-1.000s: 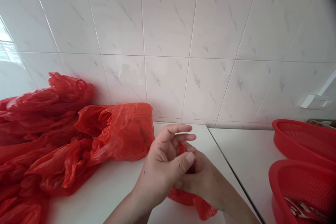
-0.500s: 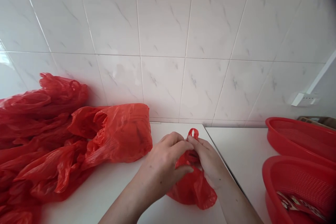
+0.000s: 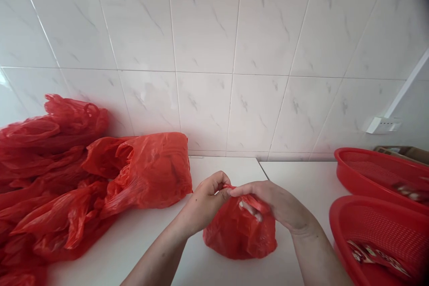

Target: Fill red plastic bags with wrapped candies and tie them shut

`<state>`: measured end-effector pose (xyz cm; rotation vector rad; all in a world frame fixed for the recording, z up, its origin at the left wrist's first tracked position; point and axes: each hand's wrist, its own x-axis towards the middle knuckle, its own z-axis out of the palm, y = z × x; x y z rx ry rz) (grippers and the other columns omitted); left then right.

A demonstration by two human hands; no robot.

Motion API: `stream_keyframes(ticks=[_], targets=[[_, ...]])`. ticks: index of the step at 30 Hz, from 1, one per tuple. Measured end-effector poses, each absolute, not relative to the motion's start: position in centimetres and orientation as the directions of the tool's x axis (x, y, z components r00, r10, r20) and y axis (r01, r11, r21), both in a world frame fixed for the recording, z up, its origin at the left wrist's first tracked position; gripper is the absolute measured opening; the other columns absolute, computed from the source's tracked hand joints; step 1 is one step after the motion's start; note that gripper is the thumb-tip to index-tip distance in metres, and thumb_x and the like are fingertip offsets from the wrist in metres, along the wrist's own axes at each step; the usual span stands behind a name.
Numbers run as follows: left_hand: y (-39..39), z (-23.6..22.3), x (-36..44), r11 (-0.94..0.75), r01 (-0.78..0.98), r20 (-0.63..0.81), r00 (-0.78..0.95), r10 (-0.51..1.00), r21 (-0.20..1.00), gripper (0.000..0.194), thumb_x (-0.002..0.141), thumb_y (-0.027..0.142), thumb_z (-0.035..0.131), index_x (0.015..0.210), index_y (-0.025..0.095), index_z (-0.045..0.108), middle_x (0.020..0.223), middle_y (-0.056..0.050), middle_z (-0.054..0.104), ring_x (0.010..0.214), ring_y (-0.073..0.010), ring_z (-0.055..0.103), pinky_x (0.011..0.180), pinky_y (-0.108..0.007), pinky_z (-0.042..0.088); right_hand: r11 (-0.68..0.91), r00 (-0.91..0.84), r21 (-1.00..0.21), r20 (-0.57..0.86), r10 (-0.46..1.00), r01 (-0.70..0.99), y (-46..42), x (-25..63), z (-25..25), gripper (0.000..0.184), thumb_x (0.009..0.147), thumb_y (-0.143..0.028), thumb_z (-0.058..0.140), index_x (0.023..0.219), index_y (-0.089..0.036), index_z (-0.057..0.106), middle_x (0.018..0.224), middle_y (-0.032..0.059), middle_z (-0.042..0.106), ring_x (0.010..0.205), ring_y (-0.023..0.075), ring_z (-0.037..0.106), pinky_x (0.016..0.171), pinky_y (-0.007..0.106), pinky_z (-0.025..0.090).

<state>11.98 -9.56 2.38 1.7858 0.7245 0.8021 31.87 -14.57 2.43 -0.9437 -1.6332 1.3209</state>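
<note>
A small red plastic bag sits bunched on the white counter in front of me. My left hand pinches one of its handles at the top, fingers closed. My right hand grips the other handle, fingers curled through the red strip. The two hands meet above the bag's mouth. What is inside the bag is hidden.
A heap of red plastic bags covers the counter's left side up to the tiled wall. Two red mesh baskets stand at the right, the near basket holding small wrapped packets and the far basket behind it. A white socket is on the wall.
The hands were clasped over the bag, then lifted its handles. Now they have drawn apart, each pinching a handle, and the bag stands fuller on the counter.
</note>
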Motion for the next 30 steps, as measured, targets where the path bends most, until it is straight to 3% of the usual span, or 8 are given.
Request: stream_keyframes(ticks=[5, 8, 12, 15, 19, 24, 27, 30], targets=[[-9.7, 2.3, 12.1, -0.327, 0.193, 0.177, 0.542, 0.821, 0.925, 0.016, 0.087, 0.033, 0.045, 0.076, 0.021, 0.043, 0.066, 0.005, 0.042, 0.057, -0.0093, 0.035, 0.051, -0.021, 0.028, 0.104, -0.230, -0.958, 0.042, 0.972, 0.266, -14.5, 31.7, 2.9, 0.055, 0.076, -0.021, 0.061, 0.128, -0.030, 0.049, 0.078, -0.0032, 0.053, 0.072, 0.0117, 0.053, 0.068, 0.026, 0.045], [-10.0, 2.4, 12.1, -0.359, 0.282, 0.175, 0.517, 0.838, 0.890, 0.014, 0.085, 0.032, 0.045, 0.076, 0.021, 0.046, 0.068, 0.005, 0.049, 0.058, -0.0103, 0.038, 0.052, -0.022, 0.029, 0.048, -0.044, -0.916, 0.033, 0.998, 0.398, -14.0, 30.9, 3.0, 0.040, 0.075, -0.029, 0.063, 0.115, -0.028, 0.057, 0.081, -0.0017, 0.056, 0.075, 0.0140, 0.056, 0.067, 0.027, 0.045], [-10.3, 2.7, 12.2, -0.430, 0.381, 0.215, 0.490, 0.844, 0.818, 0.013, 0.083, 0.030, 0.046, 0.075, 0.021, 0.048, 0.071, 0.004, 0.052, 0.058, -0.0099, 0.037, 0.050, -0.022, 0.028, -0.053, 0.113, -0.864, 0.004, 0.994, 0.501, -13.4, 29.5, 3.1, 0.020, 0.078, -0.035, 0.056, 0.090, -0.023, 0.066, 0.065, -0.0020, 0.056, 0.052, 0.0105, 0.044, 0.049, 0.025, 0.033], [-10.3, 2.7, 12.2, -0.454, 0.425, 0.236, 0.472, 0.849, 0.783, 0.013, 0.082, 0.030, 0.047, 0.073, 0.020, 0.049, 0.070, 0.004, 0.051, 0.059, -0.0101, 0.039, 0.049, -0.022, 0.028, 0.001, 0.085, -0.905, 0.041, 0.996, 0.426, -13.4, 29.1, 3.1, 0.020, 0.078, -0.029, 0.051, 0.085, -0.022, 0.068, 0.061, -0.0031, 0.055, 0.049, 0.0096, 0.040, 0.048, 0.024, 0.031], [-10.0, 2.6, 12.0, -0.507, 0.465, 0.279, 0.475, 0.835, 0.726, 0.012, 0.083, 0.027, 0.047, 0.075, 0.020, 0.051, 0.073, 0.003, 0.055, 0.065, -0.0120, 0.046, 0.054, -0.023, 0.033, 0.070, -0.090, -0.987, 0.057, 0.994, 0.148, -13.5, 29.7, 2.8, 0.030, 0.074, -0.021, 0.054, 0.101, -0.020, 0.067, 0.086, 0.0016, 0.066, 0.071, 0.0118, 0.055, 0.071, 0.027, 0.044], [-10.1, 2.7, 12.0, -0.712, 0.465, 0.426, 0.580, 0.694, 0.527, 0.010, 0.081, 0.015, 0.050, 0.071, 0.019, 0.049, 0.085, -0.001, 0.056, 0.083, -0.0162, 0.051, 0.066, -0.027, 0.040, 0.035, -0.021, -0.985, 0.040, 0.999, -0.171, -11.7, 31.2, 0.6, 0.031, 0.074, -0.038, 0.063, 0.097, -0.017, 0.066, 0.081, 0.0028, 0.065, 0.063, 0.0119, 0.056, 0.066, 0.028, 0.046], [-11.0, 2.7, 11.4, -0.830, 0.432, 0.433, 0.711, 0.554, 0.353, 0.020, 0.075, 0.002, 0.050, 0.065, 0.018, 0.043, 0.090, -0.003, 0.055, 0.087, -0.0167, 0.050, 0.071, -0.028, 0.040, 0.050, 0.239, -0.999, 0.044, 0.970, -0.019, -9.5, 32.7, -2.2, 0.030, 0.069, -0.033, 0.065, 0.092, -0.015, 0.066, 0.069, 0.0001, 0.061, 0.061, 0.0127, 0.055, 0.062, 0.027, 0.044], [-12.4, 2.2, 10.1, -0.880, 0.389, 0.275, 0.845, 0.459, 0.272, 0.025, 0.075, 0.003, 0.054, 0.062, 0.017, 0.040, 0.076, 0.001, 0.055, 0.075, -0.0141, 0.049, 0.072, -0.028, 0.039, 0.026, 0.439, -0.985, 0.100, 0.893, 0.172, -7.6, 34.8, -5.7, 0.028, 0.066, -0.027, 0.060, 0.090, -0.014, 0.066, 0.064, -0.0016, 0.060, 0.058, 0.0122, 0.052, 0.059, 0.026, 0.042]])
